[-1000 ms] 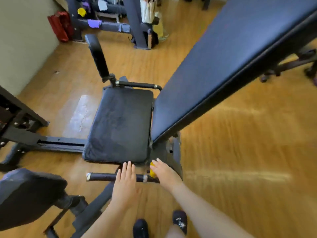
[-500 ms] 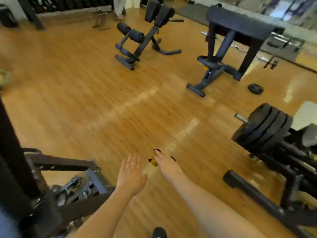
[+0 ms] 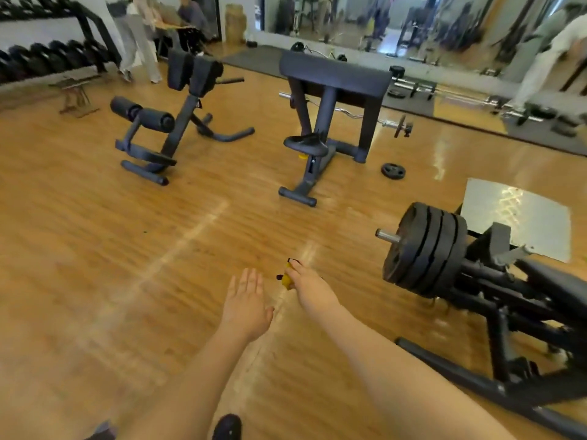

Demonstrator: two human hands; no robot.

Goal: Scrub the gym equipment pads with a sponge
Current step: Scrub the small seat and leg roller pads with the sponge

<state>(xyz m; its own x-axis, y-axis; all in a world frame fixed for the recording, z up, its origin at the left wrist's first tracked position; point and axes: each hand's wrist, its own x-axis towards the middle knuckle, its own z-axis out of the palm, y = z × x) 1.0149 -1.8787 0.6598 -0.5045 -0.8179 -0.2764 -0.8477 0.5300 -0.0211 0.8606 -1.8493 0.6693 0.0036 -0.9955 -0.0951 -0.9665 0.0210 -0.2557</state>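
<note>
Wood floor (image 3: 95, 249) under both outstretched arms. Plate-loaded machine (image 3: 476, 274) right of the grip; preacher bench (image 3: 333, 81) and back-extension bench (image 3: 178, 122) well beyond it. Left hand (image 3: 246, 308) flat, fingers straight, holding nothing. Right hand (image 3: 309, 289) pinches yellow sponge (image 3: 287, 279), which protrudes at its left side, clear of any pad.

Glossy wood floor (image 3: 127, 249) (mirror wall (image 3: 413, 27) behind).

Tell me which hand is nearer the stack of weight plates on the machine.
Right. The right hand, gripping the yellow sponge, is closer to the weight plates; the open left hand is farther left.
</note>
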